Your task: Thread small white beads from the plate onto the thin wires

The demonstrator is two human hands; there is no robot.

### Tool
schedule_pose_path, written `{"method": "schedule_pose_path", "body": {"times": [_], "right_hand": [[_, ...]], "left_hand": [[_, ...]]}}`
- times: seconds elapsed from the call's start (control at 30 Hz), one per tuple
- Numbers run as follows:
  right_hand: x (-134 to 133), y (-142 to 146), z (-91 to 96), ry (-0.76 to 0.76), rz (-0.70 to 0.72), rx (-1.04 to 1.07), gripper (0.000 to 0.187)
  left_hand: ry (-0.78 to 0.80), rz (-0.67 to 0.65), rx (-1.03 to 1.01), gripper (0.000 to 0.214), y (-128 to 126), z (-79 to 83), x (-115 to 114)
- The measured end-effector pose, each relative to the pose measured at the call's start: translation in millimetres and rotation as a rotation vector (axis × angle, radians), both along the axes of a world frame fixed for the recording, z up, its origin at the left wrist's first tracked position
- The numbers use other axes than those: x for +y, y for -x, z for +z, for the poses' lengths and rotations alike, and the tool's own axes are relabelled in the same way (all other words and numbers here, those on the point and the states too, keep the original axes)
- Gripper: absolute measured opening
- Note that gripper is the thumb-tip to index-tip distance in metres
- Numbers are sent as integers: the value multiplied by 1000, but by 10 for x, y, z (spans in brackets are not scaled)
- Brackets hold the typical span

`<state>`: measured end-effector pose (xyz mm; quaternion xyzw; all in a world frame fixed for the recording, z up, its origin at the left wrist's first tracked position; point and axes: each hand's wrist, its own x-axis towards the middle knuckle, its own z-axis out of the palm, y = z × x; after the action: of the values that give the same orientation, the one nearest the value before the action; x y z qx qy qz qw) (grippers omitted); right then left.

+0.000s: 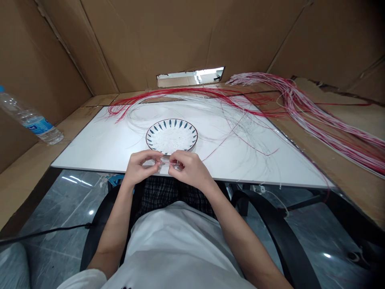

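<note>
Between my two hands a thin red wire [164, 162] is stretched just above the table's front edge. My left hand [143, 165] pinches it between thumb and fingertips. A short way to the right, my right hand [187, 166] pinches the same wire, its fingertips partly covering what they grip. Right behind my hands stands a round plate [147, 138] with blue dashes along its dark rim. Many small clear-white pieces [171, 138] lie in it, too small to name.
Loose red wires [192, 92] and thin white wires [240, 132] lie across the white table [99, 148]. At the right, a thick red-and-white wire bundle [319, 120] rests on cardboard. A water bottle [39, 125] stands at the left. Cardboard walls [180, 36] surround the table.
</note>
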<state>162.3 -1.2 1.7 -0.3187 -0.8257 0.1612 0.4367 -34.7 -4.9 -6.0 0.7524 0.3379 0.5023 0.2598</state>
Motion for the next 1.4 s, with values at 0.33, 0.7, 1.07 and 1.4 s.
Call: {"method": "schedule_pose_path", "body": {"times": [0.33,0.7,1.07,1.4], "right_hand": [[3,-23,9,-7,114,42,12],[8,-21,0,-40,122,55,14],[8,-17,-15,-54,131,57,15],[6,-17,-9,-48,125,52,15]], "left_hand": [[49,-62,-76,34,-18,13,-13],[51,-9,-75,34,-30,4,-25],[40,-2,-99,35,-32,-11,-21],[19,20,-86,35,-34,-13,-16]]}}
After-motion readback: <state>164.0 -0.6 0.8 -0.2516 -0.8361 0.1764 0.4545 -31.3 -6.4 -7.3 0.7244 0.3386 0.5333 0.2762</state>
